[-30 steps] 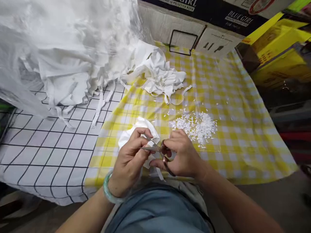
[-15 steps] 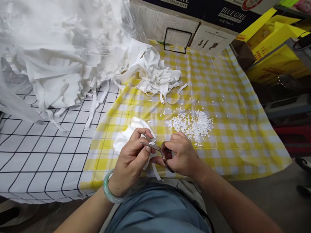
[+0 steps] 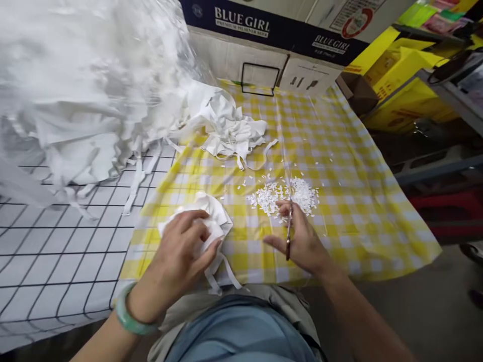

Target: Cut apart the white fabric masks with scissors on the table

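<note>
Fingers of the left hand [image 3: 177,256] curl together over a crumpled white cloth piece [image 3: 211,213] and press it onto the yellow checked tablecloth [image 3: 339,201] near the table's front edge. The thumb lies against the cloth's near side. Two narrow straps [image 3: 222,274] trail from that piece over the edge toward the person's lap. A green bangle [image 3: 130,315] sits on the left wrist.

The right hand [image 3: 304,241] is closed around a pair of scissors [image 3: 289,234], thumb stuck out to the left and the other fingers folded over the handle (its loops are mostly hidden in the palm). The blades stand together and point away from the person, their tip at the near side of a heap of small white snippets [image 3: 298,191] on the tablecloth. The two hands are apart, with bare checked cloth between them.

Farther back lies a loose pile of white fabric [image 3: 230,128] with straps. To the left, a grid-patterned cloth [image 3: 56,251] covers the rest of the surface, and above it bulges a large plastic bag [image 3: 86,85] full of white fabric. A cardboard box [image 3: 256,60] marked BLUE GIRL stands at the far end, with yellow cartons [image 3: 403,75] to the right.
</note>
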Motion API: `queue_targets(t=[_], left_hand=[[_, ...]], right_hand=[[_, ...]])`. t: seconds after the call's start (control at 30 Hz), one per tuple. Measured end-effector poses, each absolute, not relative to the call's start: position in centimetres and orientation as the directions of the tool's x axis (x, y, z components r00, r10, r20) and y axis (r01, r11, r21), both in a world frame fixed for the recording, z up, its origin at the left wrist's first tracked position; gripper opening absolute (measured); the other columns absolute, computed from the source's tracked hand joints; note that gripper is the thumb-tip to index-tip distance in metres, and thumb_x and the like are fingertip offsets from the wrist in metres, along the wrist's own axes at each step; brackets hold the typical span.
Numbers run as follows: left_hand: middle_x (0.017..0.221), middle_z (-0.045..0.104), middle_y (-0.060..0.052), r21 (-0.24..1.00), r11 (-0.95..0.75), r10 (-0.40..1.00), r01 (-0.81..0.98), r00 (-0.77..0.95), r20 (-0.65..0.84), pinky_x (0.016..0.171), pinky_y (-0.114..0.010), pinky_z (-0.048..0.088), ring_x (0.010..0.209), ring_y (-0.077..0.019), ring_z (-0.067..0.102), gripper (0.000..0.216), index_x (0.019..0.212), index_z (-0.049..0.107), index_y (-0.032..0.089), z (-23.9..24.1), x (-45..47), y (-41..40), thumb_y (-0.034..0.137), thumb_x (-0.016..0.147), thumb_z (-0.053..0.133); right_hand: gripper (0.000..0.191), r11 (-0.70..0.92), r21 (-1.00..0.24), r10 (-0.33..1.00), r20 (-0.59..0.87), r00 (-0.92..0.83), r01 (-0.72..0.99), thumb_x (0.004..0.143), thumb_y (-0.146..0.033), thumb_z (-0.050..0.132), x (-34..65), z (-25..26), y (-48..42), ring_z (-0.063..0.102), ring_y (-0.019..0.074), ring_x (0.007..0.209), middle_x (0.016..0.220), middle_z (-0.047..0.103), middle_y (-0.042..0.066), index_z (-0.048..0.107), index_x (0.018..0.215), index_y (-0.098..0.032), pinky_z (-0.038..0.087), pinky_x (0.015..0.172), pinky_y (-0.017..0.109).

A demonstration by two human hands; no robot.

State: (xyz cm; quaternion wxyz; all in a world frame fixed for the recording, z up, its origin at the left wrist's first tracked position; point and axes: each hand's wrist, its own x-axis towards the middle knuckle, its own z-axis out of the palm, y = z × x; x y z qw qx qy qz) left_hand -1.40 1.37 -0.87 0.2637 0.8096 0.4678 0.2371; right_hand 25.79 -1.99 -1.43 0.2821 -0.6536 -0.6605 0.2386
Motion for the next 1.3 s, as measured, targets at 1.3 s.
queue_targets(t=[1.3], left_hand=[[0.062, 0.049, -0.002, 0.509, -0.073, 0.975, 0.858, -0.046, 0.217, 0.057, -0.031, 0.033, 0.058, -0.0176, 0.046, 0.035, 0.06, 0.042, 0.021, 1.1, -12.6, 9.3, 0.038, 0.091, 0.045]], right_hand=[[0.018, 0.389, -0.695, 0.921, 0.299, -0.249, 0.605, 0.076, -0.032, 0.064, 14.1, -0.7, 15.2, 0.06, 0.0172, 0.078, 0.086, 0.065, 0.001, 0.055, 0.089, -0.023, 0.05, 0.072, 0.028]])
